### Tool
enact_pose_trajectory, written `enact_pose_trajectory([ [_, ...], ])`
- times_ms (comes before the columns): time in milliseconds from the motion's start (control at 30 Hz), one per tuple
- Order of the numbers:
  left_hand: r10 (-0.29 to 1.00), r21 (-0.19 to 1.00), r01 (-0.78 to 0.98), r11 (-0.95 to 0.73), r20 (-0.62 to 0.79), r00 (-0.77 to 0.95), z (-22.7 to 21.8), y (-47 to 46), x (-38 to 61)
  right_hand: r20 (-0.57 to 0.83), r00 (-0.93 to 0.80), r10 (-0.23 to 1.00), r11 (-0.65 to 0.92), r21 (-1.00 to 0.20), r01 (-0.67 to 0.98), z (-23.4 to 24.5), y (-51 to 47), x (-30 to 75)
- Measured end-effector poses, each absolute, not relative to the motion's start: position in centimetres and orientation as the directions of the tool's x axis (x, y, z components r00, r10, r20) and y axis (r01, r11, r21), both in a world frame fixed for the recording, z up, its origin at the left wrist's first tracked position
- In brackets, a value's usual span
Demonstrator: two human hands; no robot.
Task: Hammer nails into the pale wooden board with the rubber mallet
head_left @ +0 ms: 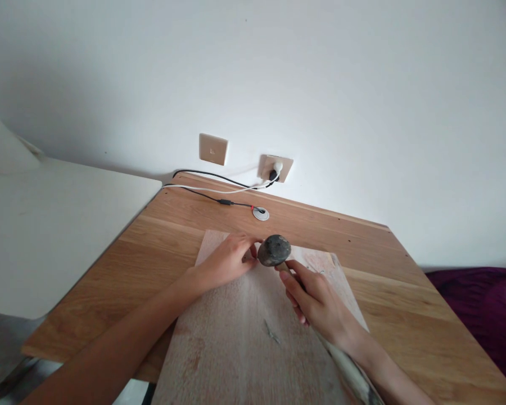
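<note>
A pale worn wooden board (pixel 244 337) lies on a light wooden table (pixel 160 242). My right hand (pixel 316 301) is closed round the handle of a hammer, whose dark round head (pixel 274 250) hangs just above the board's far end. My left hand (pixel 227 261) rests on the board beside the hammer head, with its fingertips pinched together right by the head. What they pinch is too small to make out.
A white table (pixel 46 225) adjoins at the left. Black and white cables (pixel 219 191) run from a wall socket (pixel 275 167) across the table's back. A blank wall plate (pixel 213 148) sits left of it. Purple fabric (pixel 484 304) lies at the right.
</note>
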State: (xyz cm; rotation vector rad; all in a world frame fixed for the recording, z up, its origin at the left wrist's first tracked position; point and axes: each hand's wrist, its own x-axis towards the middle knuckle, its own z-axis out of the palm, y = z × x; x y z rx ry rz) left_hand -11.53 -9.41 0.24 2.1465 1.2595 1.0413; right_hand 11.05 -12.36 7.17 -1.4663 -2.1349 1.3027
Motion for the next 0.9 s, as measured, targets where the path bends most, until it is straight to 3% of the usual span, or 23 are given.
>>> enact_pose_trajectory([
  [900, 0.886, 0.666, 0.585, -0.463, 0.350, 0.303, 0.35, -9.39, -11.46, -0.269, -0.481, 0.834, 0.108, -0.776, 0.621, 7.97, -12.69, 11.23],
])
